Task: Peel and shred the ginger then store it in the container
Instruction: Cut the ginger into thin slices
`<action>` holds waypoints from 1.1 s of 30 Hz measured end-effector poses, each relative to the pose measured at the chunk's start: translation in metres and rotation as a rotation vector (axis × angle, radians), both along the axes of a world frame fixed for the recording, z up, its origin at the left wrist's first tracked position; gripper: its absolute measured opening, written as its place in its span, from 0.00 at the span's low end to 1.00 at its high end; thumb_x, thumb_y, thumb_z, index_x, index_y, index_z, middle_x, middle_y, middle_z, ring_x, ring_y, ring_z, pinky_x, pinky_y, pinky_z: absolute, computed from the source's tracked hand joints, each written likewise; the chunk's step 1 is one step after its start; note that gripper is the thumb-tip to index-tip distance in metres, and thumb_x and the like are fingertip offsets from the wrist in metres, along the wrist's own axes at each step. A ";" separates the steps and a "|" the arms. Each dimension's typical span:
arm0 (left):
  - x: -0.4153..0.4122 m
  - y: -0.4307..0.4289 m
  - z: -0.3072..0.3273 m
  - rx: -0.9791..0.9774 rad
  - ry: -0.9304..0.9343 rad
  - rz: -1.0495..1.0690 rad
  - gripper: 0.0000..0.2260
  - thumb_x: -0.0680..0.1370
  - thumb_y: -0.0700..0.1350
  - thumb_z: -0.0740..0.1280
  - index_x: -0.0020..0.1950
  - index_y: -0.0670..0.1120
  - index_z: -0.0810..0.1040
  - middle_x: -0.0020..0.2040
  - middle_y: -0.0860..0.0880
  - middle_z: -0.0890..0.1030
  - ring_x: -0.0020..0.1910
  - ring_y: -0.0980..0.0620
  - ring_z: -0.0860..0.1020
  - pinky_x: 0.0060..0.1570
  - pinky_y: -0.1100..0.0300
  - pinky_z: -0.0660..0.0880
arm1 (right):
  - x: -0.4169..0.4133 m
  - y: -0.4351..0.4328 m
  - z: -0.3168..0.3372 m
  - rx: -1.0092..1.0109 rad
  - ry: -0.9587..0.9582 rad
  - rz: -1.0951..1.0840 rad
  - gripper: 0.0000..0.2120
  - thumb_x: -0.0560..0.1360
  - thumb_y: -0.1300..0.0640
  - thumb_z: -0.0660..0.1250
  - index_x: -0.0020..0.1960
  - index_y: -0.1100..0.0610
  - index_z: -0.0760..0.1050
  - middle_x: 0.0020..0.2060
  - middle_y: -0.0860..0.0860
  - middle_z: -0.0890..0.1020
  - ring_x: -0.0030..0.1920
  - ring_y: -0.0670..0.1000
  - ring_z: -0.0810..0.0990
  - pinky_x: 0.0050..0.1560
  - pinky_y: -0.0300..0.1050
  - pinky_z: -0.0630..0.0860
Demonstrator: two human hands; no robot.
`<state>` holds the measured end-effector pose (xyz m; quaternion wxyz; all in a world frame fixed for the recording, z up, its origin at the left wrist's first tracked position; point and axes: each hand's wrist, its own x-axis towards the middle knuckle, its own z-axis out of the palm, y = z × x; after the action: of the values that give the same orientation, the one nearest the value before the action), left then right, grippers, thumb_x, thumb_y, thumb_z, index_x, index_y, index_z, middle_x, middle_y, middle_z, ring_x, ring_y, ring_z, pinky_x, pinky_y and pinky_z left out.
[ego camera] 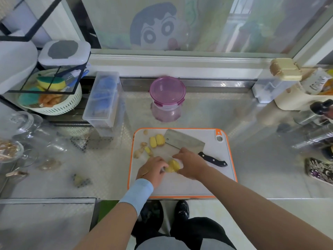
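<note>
shiny steel counter [261, 168], frosted window [207, 24] with cartoon face sticker [155, 27], black wire rack [45, 51] left, soft daylight

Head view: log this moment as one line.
step: peeling | left hand and right hand: both hold ginger piece over cutting board | cleaver: lying on board, unheld | container: lid on, behind board

We can read no words, brands or numbers here. The pale bottle [316, 81] at the far right of the worktop [252, 123] carries dark lettering on its label, but it is too blurred for us to make out. The cartoon face [155, 27] on the window pane [207, 24] has no lettering that we can read.
</note>
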<state>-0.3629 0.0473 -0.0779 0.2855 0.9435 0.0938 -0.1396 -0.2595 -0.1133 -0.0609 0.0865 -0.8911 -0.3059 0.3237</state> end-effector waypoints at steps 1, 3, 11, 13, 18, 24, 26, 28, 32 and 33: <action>0.000 0.000 0.000 0.006 0.000 -0.005 0.11 0.77 0.42 0.65 0.56 0.55 0.78 0.54 0.58 0.73 0.53 0.56 0.73 0.51 0.61 0.72 | -0.001 0.000 -0.002 0.007 -0.009 -0.004 0.30 0.73 0.49 0.72 0.73 0.46 0.69 0.64 0.48 0.70 0.62 0.55 0.76 0.59 0.49 0.74; 0.001 -0.001 0.002 0.029 -0.001 -0.003 0.10 0.77 0.44 0.66 0.56 0.55 0.77 0.54 0.58 0.72 0.53 0.56 0.73 0.49 0.62 0.72 | -0.003 -0.001 -0.004 0.018 -0.020 -0.014 0.28 0.73 0.49 0.72 0.72 0.46 0.70 0.64 0.49 0.71 0.60 0.56 0.77 0.57 0.51 0.76; 0.015 -0.011 0.008 -0.016 0.035 -0.026 0.17 0.76 0.47 0.68 0.64 0.53 0.72 0.61 0.55 0.70 0.58 0.53 0.72 0.54 0.59 0.71 | -0.006 -0.001 -0.006 0.047 0.002 -0.021 0.25 0.74 0.52 0.71 0.70 0.45 0.72 0.60 0.49 0.72 0.57 0.56 0.78 0.54 0.50 0.75; 0.012 -0.013 0.005 -0.037 0.039 -0.031 0.16 0.75 0.46 0.69 0.62 0.50 0.74 0.59 0.53 0.70 0.57 0.52 0.72 0.57 0.58 0.71 | -0.008 -0.003 -0.008 0.069 0.016 -0.029 0.24 0.74 0.52 0.72 0.69 0.44 0.73 0.58 0.48 0.73 0.55 0.55 0.78 0.52 0.48 0.75; 0.009 -0.017 0.005 -0.072 0.039 -0.009 0.14 0.75 0.45 0.71 0.60 0.51 0.75 0.54 0.56 0.69 0.52 0.56 0.72 0.55 0.62 0.71 | -0.009 -0.010 -0.011 0.104 0.049 -0.051 0.32 0.72 0.52 0.73 0.74 0.45 0.67 0.61 0.46 0.73 0.61 0.53 0.76 0.57 0.47 0.73; 0.014 -0.011 0.015 -0.107 0.089 0.025 0.20 0.70 0.50 0.74 0.60 0.54 0.74 0.55 0.57 0.70 0.51 0.57 0.73 0.52 0.61 0.71 | 0.004 -0.020 -0.004 0.088 0.086 -0.077 0.33 0.71 0.54 0.74 0.74 0.46 0.68 0.60 0.46 0.74 0.61 0.51 0.76 0.60 0.48 0.75; 0.011 -0.008 0.014 -0.033 0.125 -0.016 0.21 0.69 0.51 0.73 0.59 0.55 0.72 0.55 0.58 0.70 0.50 0.57 0.71 0.51 0.61 0.70 | 0.003 -0.022 -0.003 0.077 0.087 -0.067 0.32 0.71 0.52 0.74 0.73 0.46 0.69 0.60 0.46 0.74 0.61 0.52 0.76 0.59 0.47 0.75; 0.005 -0.004 0.012 0.021 0.130 -0.024 0.18 0.69 0.51 0.72 0.56 0.56 0.72 0.52 0.59 0.71 0.49 0.57 0.71 0.48 0.61 0.71 | -0.001 -0.020 -0.004 0.073 0.057 -0.047 0.32 0.71 0.49 0.74 0.73 0.45 0.67 0.61 0.47 0.73 0.61 0.52 0.76 0.58 0.47 0.75; 0.000 -0.002 0.010 -0.018 0.121 0.047 0.13 0.73 0.48 0.71 0.56 0.57 0.75 0.47 0.59 0.72 0.47 0.57 0.73 0.48 0.64 0.69 | -0.007 -0.013 -0.007 0.071 0.027 -0.019 0.32 0.72 0.45 0.73 0.73 0.43 0.67 0.62 0.49 0.71 0.61 0.54 0.76 0.58 0.49 0.74; 0.000 -0.003 0.009 -0.033 0.128 0.058 0.13 0.73 0.48 0.71 0.56 0.57 0.75 0.47 0.59 0.72 0.47 0.57 0.74 0.48 0.63 0.70 | -0.008 -0.012 -0.007 0.067 0.025 -0.017 0.31 0.72 0.45 0.72 0.72 0.42 0.67 0.62 0.49 0.71 0.61 0.55 0.76 0.58 0.49 0.74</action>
<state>-0.3630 0.0448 -0.0686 0.2986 0.9246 0.1369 -0.1927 -0.2674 -0.1253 -0.0680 0.1228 -0.8861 -0.3079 0.3239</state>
